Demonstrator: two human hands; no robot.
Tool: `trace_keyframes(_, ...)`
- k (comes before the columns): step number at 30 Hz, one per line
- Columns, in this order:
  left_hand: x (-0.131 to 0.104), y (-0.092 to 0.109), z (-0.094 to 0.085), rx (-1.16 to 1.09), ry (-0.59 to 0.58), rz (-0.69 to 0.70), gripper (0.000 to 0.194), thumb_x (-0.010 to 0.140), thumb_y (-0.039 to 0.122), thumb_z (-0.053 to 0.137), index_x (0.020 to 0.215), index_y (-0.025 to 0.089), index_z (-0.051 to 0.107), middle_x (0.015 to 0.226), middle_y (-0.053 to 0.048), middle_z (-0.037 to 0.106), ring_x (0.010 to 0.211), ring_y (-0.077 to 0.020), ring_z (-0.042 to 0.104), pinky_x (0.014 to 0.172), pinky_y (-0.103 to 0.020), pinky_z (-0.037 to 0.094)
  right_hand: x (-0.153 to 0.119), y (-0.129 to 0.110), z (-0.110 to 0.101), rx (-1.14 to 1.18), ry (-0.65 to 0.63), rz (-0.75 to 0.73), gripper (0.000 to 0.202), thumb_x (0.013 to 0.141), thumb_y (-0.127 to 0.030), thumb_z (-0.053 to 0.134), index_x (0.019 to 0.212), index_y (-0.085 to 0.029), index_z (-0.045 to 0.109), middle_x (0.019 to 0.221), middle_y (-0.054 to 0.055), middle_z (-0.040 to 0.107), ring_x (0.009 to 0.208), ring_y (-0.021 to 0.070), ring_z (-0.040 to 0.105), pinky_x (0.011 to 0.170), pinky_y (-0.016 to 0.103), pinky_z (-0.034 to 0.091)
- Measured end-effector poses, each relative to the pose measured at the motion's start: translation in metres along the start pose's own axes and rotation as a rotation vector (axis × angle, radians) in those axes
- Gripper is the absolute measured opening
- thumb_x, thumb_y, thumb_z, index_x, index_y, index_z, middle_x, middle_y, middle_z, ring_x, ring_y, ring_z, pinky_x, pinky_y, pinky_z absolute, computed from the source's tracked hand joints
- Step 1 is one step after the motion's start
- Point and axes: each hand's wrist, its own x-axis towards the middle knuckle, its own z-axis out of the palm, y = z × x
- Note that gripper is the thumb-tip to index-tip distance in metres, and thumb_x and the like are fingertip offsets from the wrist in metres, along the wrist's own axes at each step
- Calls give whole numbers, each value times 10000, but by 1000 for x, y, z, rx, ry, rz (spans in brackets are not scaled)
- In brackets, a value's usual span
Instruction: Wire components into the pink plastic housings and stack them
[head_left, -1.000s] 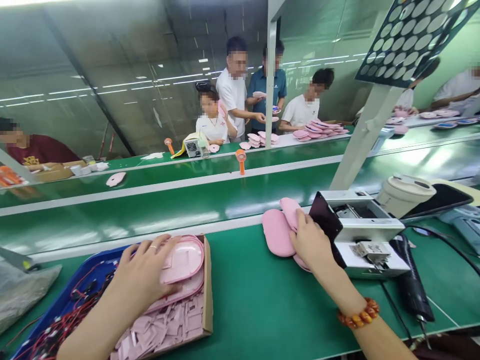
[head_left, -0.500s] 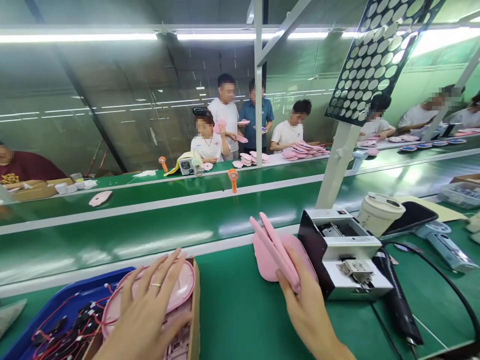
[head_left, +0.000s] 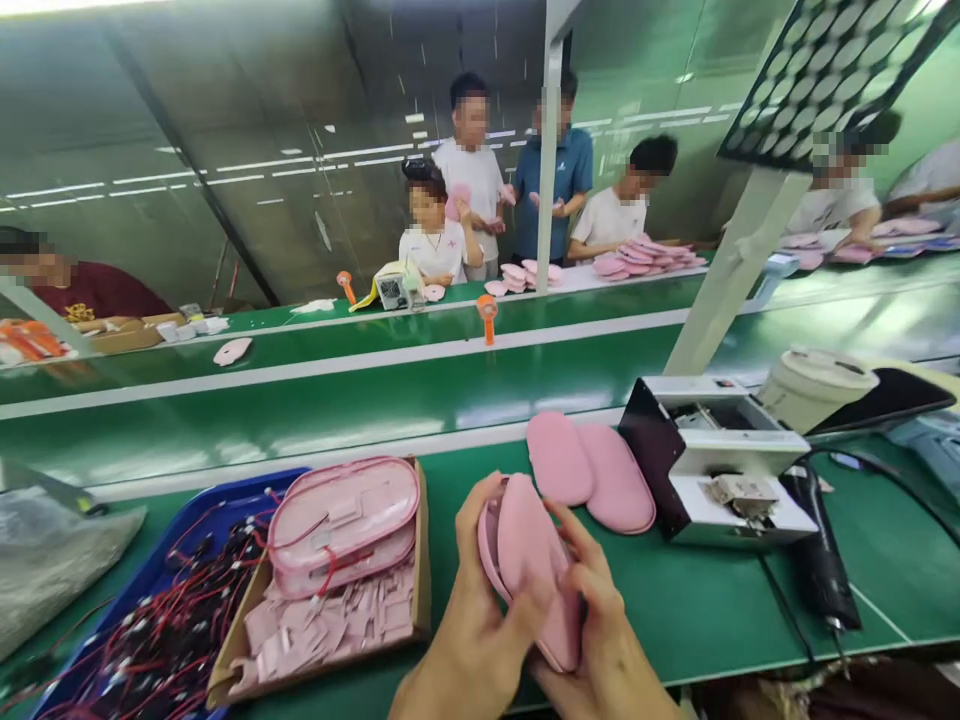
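Head view: above a green bench [head_left: 701, 620] (co-workers [head_left: 474, 170] opposite), left hand [head_left: 472, 630] and right hand [head_left: 611, 635] pinch pink shells [head_left: 526, 540].

The held shells [head_left: 525, 550] are between the left hand [head_left: 476, 625] and right hand [head_left: 604, 625] — two more shells [head_left: 559, 460] lie behind them on the table [head_left: 705, 620], with the box [head_left: 422, 560] and tray [head_left: 196, 518] left — the machine [head_left: 697, 490] right.

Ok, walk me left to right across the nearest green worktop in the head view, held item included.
Plastic bag → blue tray of wired parts → cardboard box of pink pieces → held pink casing → silver-and-black machine → black cylindrical tool.
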Motion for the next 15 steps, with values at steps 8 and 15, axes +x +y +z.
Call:
trace_keyframes(8,-3,-11,-7,63,-208,-20,883,903,901,427,1540,311,270,1594,-184,408,1342,-289,563,1176,-483,461,-33,-8,4,314,29,417,845,962,-724,685,1565,-251,329,1549,149,392,1406,117,531,1125,145,526)
trace_keyframes(15,-1,-30,-1,281,-293,195,635,1016,773,431,1464,330,351,1536,-170,421,1136,-236,645,1070,-492,514,-44,-10,-4,109,111,488,794,922,-446,808,1561,-240,384,1476,105,481,1325,85,583,1091,90,527)
